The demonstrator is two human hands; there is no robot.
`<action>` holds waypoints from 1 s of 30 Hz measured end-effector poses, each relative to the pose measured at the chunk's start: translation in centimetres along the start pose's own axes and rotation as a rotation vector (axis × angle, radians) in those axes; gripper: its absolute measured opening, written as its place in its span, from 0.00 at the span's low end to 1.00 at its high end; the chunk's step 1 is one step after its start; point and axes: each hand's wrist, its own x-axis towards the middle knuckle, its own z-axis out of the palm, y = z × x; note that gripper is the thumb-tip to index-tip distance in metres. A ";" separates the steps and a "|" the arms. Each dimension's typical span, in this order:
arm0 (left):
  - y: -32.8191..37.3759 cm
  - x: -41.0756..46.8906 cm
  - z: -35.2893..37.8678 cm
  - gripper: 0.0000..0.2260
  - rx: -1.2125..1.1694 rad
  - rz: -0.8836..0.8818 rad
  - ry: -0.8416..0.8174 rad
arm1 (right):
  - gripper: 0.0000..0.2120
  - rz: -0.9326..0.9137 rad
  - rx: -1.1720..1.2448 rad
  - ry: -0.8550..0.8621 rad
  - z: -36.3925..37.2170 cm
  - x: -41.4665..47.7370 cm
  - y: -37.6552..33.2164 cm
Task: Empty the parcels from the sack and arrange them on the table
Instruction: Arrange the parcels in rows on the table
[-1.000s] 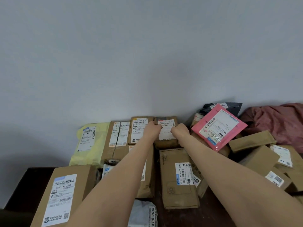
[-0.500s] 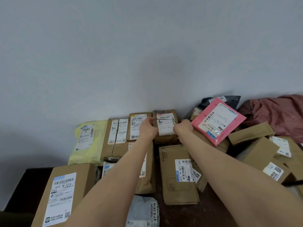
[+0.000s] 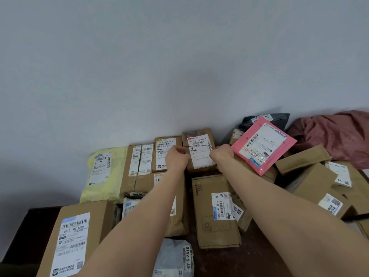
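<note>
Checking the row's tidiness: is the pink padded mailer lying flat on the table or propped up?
Propped up: the pink padded mailer rests tilted atop a brown cardboard parcel.

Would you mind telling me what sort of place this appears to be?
Likely a parcel sorting or mail room: labelled cardboard boxes, a pink mailer and a yellow mailer crowd a dark table by a plain wall.

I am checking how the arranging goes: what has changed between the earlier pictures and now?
The small brown box, gripped at its sides by the left hand and right hand throughout, has risen a little: its top now stands above the neighbouring box. The pink parcel and the other parcels stayed put.
</note>
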 end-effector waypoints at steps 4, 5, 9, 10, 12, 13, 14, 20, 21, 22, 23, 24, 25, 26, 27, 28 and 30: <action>0.4 -0.1 0.4 0.12 -0.060 0.000 0.058 | 0.15 0.000 0.006 0.022 0.1 0.2 0.3; 0.4 -0.1 0.4 0.13 -0.074 0.001 0.059 | 0.14 -0.003 0.001 0.027 0.0 0.2 0.3; -0.2 0.0 0.6 0.16 -0.081 0.000 0.064 | 0.14 -0.020 -0.008 0.035 0.2 0.0 0.4; -0.3 0.1 0.7 0.18 -0.063 -0.008 0.057 | 0.15 -0.018 -0.014 0.029 0.4 -0.1 0.3; -0.5 0.2 0.9 0.20 0.038 -0.035 0.008 | 0.19 -0.009 -0.032 0.011 0.5 -0.4 -0.1; -0.6 0.2 1.0 0.18 0.108 -0.044 -0.030 | 0.21 -0.002 -0.051 0.006 0.3 -0.8 -0.2; -0.6 0.0 1.1 0.16 0.163 -0.049 -0.070 | 0.23 0.001 -0.075 -0.004 0.0 -1.1 -0.3; 0.3 -0.5 0.8 0.17 0.135 0.001 -0.049 | 0.14 -0.060 -0.162 -0.059 -1.5 -1.4 -0.4; 0.6 -0.7 0.7 0.17 0.115 0.021 -0.018 | 0.09 -0.075 -0.163 -0.059 -1.8 -1.5 -0.5; 0.9 -0.7 0.6 0.16 0.102 0.042 0.010 | 0.06 -0.082 -0.161 -0.052 -2.0 -1.5 -0.5; 1.2 -0.8 0.6 0.16 0.101 0.055 0.029 | 0.05 -0.084 -0.157 -0.043 -2.2 -1.6 -0.6; 1.4 -0.8 0.6 0.16 0.106 0.056 0.032 | 0.07 -0.089 -0.151 -0.036 -2.2 -1.6 -0.6; 1.5 -0.8 0.7 0.16 0.119 0.048 0.019 | 0.09 -0.090 -0.149 -0.029 -2.1 -1.6 -0.6; 1.5 -0.8 0.9 0.17 0.137 0.031 -0.012 | 0.12 -0.092 -0.148 -0.026 -1.8 -1.6 -0.6; 1.3 -0.9 1.2 0.17 0.166 0.015 -0.052 | 0.15 -0.092 -0.156 -0.033 -1.6 -1.8 -0.6; 1.1 -1.0 1.5 0.17 0.204 0.008 -0.087 | 0.18 -0.081 -0.164 -0.049 -1.2 -2.0 -0.5; 0.8 -1.2 2.0 0.16 0.271 0.013 -0.115 | 0.19 -0.052 -0.165 -0.072 -0.6 -2.3 -0.3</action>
